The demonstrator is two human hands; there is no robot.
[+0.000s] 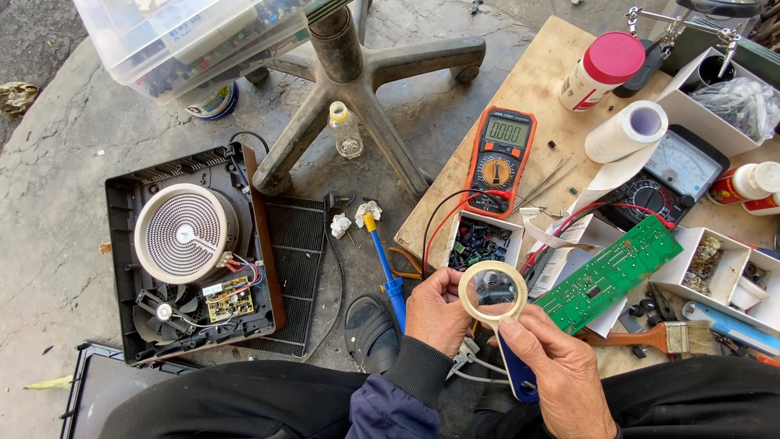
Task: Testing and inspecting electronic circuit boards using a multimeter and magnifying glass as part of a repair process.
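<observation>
Both my hands hold a small roll of clear tape (pixel 492 290) low in the middle of the view. My left hand (pixel 437 313) grips its left rim. My right hand (pixel 556 370) pinches its lower right edge with thumb and fingers. Under my right hand a blue-handled tool (pixel 517 375) sticks out. A green circuit board (pixel 611 273) lies just to the right on white paper. Behind the tape stands a small white box of electronic parts (pixel 478 241).
An opened cooker with a round coil (pixel 182 232) lies on the concrete at left. An orange multimeter (pixel 498 159) and an analog meter (pixel 670 180) rest on a wooden board. A paint brush (pixel 654 336), a blue solder sucker (pixel 383 260) and a chair base (pixel 351 85) are nearby.
</observation>
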